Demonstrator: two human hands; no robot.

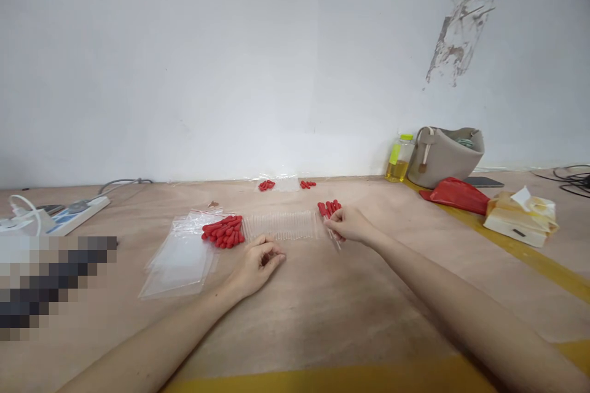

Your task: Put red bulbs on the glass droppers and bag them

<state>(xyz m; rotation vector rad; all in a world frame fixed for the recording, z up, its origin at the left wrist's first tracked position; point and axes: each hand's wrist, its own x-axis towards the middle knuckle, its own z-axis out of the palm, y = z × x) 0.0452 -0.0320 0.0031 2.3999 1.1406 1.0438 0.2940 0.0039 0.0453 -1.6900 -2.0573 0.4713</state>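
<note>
My right hand is closed in a pinch on a glass dropper, a thin clear tube below a small group of red rubber bulbs. Which bulb belongs to the pinched tube is hard to make out. My left hand rests on the table with loosely bent fingers, thumb apart, holding nothing. Just beyond it lies a row of clear glass tubes, side by side. A heap of red rubber bulbs sits at the row's left end, partly over clear plastic bags.
Small red pieces lie on clear plastic by the wall. At left is a power strip. On the right stand a bottle of yellow liquid, a grey bag, a red pouch and a tissue pack.
</note>
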